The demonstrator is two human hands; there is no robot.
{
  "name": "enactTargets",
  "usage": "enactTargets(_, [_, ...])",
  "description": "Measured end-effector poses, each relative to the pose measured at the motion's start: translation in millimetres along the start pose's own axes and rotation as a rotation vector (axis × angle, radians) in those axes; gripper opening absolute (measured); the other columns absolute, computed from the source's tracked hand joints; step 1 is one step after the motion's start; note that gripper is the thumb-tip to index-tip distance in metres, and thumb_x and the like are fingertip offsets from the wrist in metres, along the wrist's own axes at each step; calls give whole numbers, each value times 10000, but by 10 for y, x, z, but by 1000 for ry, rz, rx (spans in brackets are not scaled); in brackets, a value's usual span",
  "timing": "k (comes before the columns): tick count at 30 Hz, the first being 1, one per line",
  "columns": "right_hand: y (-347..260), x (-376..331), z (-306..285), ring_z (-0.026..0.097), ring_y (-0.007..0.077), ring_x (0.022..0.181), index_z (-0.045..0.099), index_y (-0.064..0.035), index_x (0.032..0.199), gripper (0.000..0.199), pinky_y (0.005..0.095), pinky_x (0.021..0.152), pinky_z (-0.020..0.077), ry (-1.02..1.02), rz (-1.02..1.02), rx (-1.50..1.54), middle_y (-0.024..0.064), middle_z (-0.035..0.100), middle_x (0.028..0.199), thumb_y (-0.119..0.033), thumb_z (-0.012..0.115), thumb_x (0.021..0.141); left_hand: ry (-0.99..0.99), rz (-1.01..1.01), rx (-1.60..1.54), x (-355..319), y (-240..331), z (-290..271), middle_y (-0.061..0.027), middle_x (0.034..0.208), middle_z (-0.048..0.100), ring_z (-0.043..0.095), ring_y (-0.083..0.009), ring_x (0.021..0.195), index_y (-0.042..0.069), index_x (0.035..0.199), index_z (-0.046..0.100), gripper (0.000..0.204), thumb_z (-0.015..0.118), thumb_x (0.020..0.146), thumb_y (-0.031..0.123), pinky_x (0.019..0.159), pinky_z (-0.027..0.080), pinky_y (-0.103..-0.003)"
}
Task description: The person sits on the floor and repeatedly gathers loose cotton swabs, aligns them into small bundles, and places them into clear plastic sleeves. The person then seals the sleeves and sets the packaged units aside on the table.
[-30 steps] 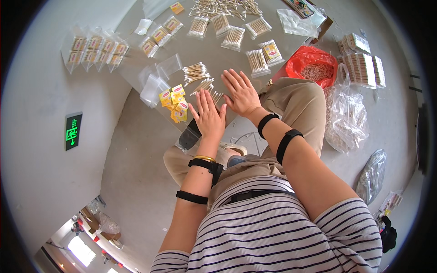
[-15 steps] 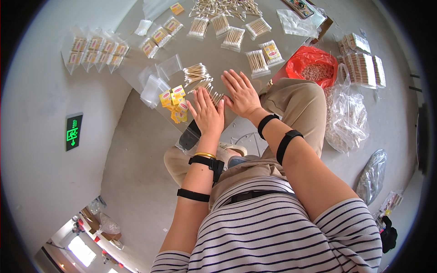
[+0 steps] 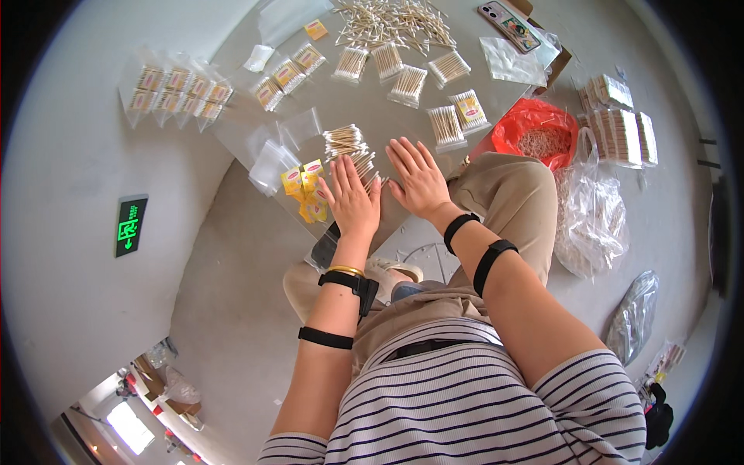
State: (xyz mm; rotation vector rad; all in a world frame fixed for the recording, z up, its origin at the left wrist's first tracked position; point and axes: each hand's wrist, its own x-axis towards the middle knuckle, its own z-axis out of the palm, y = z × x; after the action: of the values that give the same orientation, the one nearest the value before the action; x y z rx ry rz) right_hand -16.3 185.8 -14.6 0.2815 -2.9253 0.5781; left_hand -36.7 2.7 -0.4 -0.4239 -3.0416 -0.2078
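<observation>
My left hand [image 3: 354, 200] lies flat, palm down, over the near end of a pile of cotton swabs [image 3: 345, 141] close to the table's near edge. Its fingers are stretched out and partly cover the swabs. Beside it, my right hand [image 3: 420, 180] rests palm down on the bare tabletop, fingers straight, holding nothing. Left of my left hand are several yellow printed cards [image 3: 312, 203], overlapping one another. Just beyond them lie clear plastic bags [image 3: 269, 164]. Bags of packed cotton swabs [image 3: 446, 125] sit past my right hand, one with a yellow card [image 3: 470, 106] showing.
Loose swabs [image 3: 395, 23] are heaped at the far side, near a phone [image 3: 509, 25]. Filled packs [image 3: 287, 74] stand at the left, others [image 3: 174, 91] in clear bags. A red bag [image 3: 535, 108] and a clear sack [image 3: 590, 225] of swabs are right of my knee.
The whole view has shifted slightly, so the table sits lower in it. Both hands stay flat in nearly the same places on the table.
</observation>
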Motion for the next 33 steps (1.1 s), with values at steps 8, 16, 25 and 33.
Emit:
enactTargets(8, [16,0,-16,287,268,1590,419,-40,1604,712,472,1327,187,11,-10,-3,107,394,1675,-386,569,1000,-5,16,-28,86,-15,-38,-162,1570,498,376,-308,1536,-9,1576,384,737,494,1073,519,1315,78,-576])
enactTargets(16, [13,-2,-18,291,262,1587,429,-42,1600,706,472,1330,187,10,-7,7,93,400,1673,-390,567,1002,-7,66,-45,13,32,-55,-136,1538,526,424,-314,1501,4,1539,431,694,498,1072,513,1315,101,-566])
enactTargets(25, [13,2,12,287,251,1589,431,-54,1602,693,463,1332,183,19,-6,-7,84,396,1675,-400,544,1012,8,65,-79,-120,-18,-67,-137,1594,461,356,-308,1549,12,1561,420,697,500,1073,503,1310,95,-581])
enactTargets(33, [7,1,-5,286,246,1589,420,-62,1609,688,462,1332,183,8,-2,-17,81,397,1674,-390,539,1016,15,70,-81,-179,-68,-113,-149,1619,423,310,-332,1570,17,1551,431,685,546,1051,471,1300,90,-609])
